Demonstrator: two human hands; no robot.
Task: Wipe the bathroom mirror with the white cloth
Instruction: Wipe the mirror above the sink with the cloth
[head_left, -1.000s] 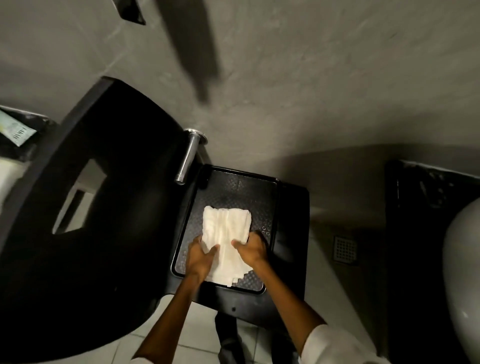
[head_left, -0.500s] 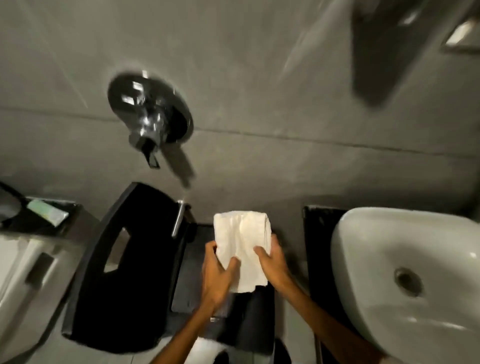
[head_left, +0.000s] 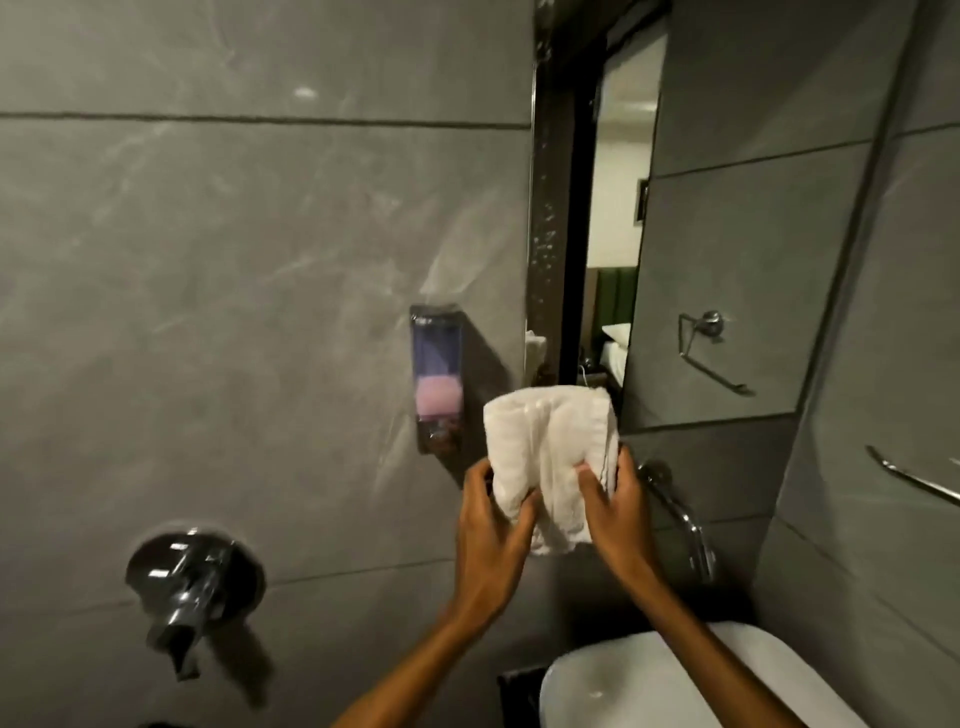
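Note:
The folded white cloth (head_left: 550, 457) is held up in front of me by both hands. My left hand (head_left: 491, 525) grips its lower left side and my right hand (head_left: 615, 514) grips its lower right side. The bathroom mirror (head_left: 727, 234) hangs on the wall above and to the right of the cloth, reflecting grey tiles, a towel ring and a doorway. The cloth's top edge overlaps the mirror's lower left corner in view; I cannot tell whether it touches the glass.
A soap dispenser (head_left: 437, 379) with pink liquid is fixed to the grey wall left of the cloth. A chrome wall tap (head_left: 189, 587) sticks out at lower left. A chrome basin faucet (head_left: 680, 514) and white basin (head_left: 691, 686) lie below right.
Both hands lifted the cloth off the black tray and carried it up and right. The view rose from the floor and bin to the wall, dispenser and mirror.

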